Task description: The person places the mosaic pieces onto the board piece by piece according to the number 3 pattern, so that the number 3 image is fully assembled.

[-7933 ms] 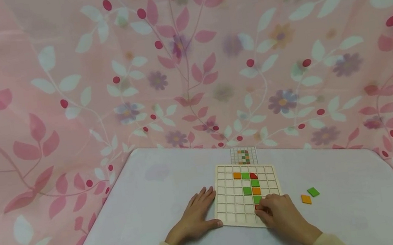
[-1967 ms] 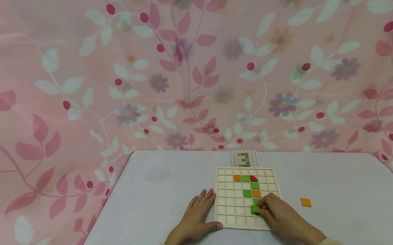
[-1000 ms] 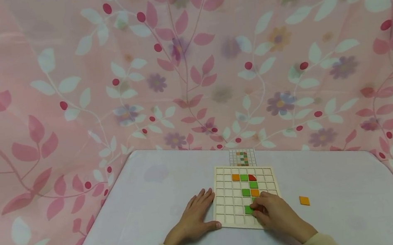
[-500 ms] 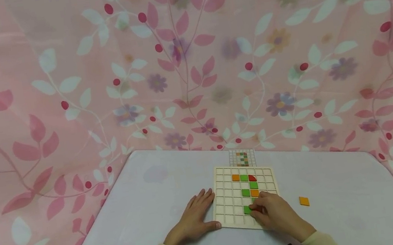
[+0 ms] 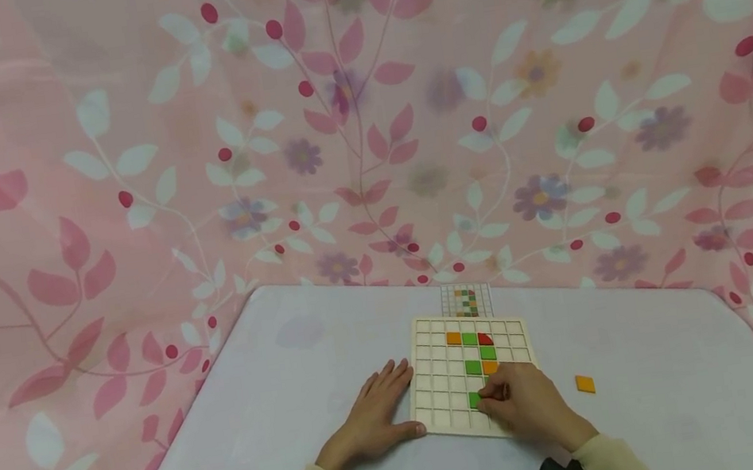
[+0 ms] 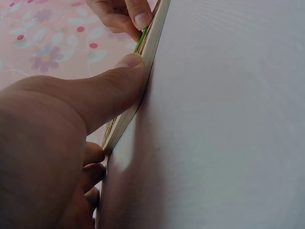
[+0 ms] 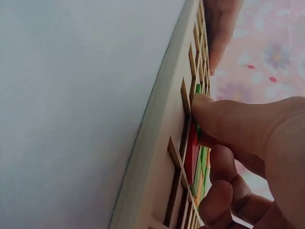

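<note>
A pale wooden grid board (image 5: 439, 387) lies on the table, its cells partly filled with orange, green and red tiles. My right hand (image 5: 530, 404) pinches a green square tile (image 5: 474, 399) at a cell in the lower part of the board. The right wrist view shows the thumb (image 7: 224, 117) on that tile, beside a red tile (image 7: 191, 157) set in the grid. Fingers spread, my left hand (image 5: 373, 414) rests at the board's left edge. Its thumb (image 6: 112, 88) touches the rim in the left wrist view. My right hand covers some filled cells.
One loose orange tile (image 5: 585, 384) lies on the white tabletop (image 5: 654, 356) to the right. Behind the board is a small printed grid card (image 5: 467, 300) with coloured squares. A pink floral curtain (image 5: 364, 148) hangs round the back and sides.
The green tile that lay at the right was picked up by my right hand. It was tilted over the board, then moved left to a cell. The left hand stayed put.
</note>
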{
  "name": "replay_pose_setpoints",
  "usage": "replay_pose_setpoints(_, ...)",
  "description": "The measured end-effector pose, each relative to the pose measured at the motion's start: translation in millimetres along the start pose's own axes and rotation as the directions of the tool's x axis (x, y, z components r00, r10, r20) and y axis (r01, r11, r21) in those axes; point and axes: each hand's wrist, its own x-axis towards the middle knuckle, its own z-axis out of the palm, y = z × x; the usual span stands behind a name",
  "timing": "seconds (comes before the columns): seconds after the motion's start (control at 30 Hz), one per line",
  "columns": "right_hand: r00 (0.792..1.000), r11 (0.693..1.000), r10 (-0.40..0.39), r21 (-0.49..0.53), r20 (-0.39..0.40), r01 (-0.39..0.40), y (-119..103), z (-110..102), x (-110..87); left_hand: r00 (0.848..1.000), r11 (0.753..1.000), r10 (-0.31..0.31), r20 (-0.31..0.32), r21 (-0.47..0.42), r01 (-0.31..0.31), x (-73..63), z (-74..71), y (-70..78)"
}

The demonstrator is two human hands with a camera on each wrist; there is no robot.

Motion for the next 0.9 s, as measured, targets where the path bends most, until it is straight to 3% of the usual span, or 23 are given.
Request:
replay_pose_setpoints(0.27, 0.999, 0.996, 0.037, 0.087, -0.006, -0.037, -3.9, -0.5, 1.1, 1.000, 1.000, -0.016, 0.021, 0.017, 0.016, 1.0, -3.2, 1.7)
replay_pose_setpoints(0.43, 1.000, 0.992, 0.010, 0.127, 0.022, -0.013, -2.3, 1.9, 2.0, 0.999, 1.000, -0.020, 0.029, 0.017, 0.019, 0.7, -3.6, 3.9)
replay_pose_setpoints(0.67, 0.998, 0.996, -0.013, 0.092, 0.063, 0.007, -3.1, -0.6, 5.2, 1.000, 1.000, -0.017, 0.019, 0.011, 0.017, 1.7, -3.7, 4.9)
replay_pose_setpoints(0.9, 0.996, 0.989, -0.044, 0.143, 0.083, 0.032, 3.6, -0.2, 6.2, 1.000, 1.000, -0.015, 0.018, 0.021, 0.015, 1.8, -2.5, 2.1)
